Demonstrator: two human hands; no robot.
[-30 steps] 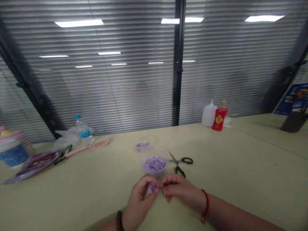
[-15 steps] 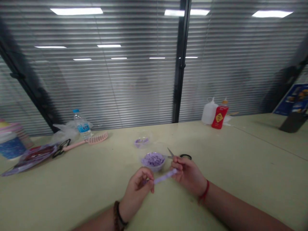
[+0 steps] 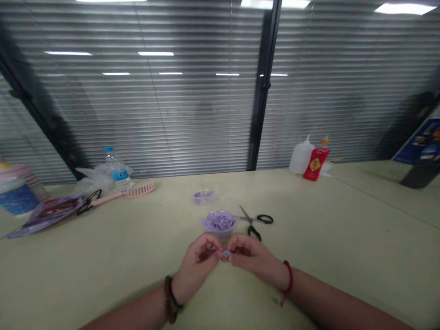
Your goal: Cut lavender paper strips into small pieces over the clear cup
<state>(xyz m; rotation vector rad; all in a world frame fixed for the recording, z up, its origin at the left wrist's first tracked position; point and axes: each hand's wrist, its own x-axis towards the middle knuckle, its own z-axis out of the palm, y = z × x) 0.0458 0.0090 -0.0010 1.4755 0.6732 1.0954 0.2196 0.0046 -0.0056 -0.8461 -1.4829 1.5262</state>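
Note:
My left hand (image 3: 201,259) and my right hand (image 3: 252,257) meet near the table's front, fingertips almost touching. Between them they pinch a small purple paper piece (image 3: 226,253), mostly covered by the fingers. Just behind my hands stands a clear bowl filled with purple pieces (image 3: 220,222). Farther back is a second clear bowl (image 3: 203,197) with fewer purple bits. Black-handled scissors (image 3: 250,221) lie spread to the right of the fuller bowl.
At the left are a pink hairbrush (image 3: 140,189), a water bottle (image 3: 118,170), a plastic bag (image 3: 93,179), a purple package (image 3: 57,211) and a blue cup (image 3: 18,198). A red bottle (image 3: 315,163) and white bottle (image 3: 301,156) stand at the back right.
My right hand has moved left and down to my left hand. The long purple strip once stretched between them now shows only as a small piece. The scissors are more fully visible.

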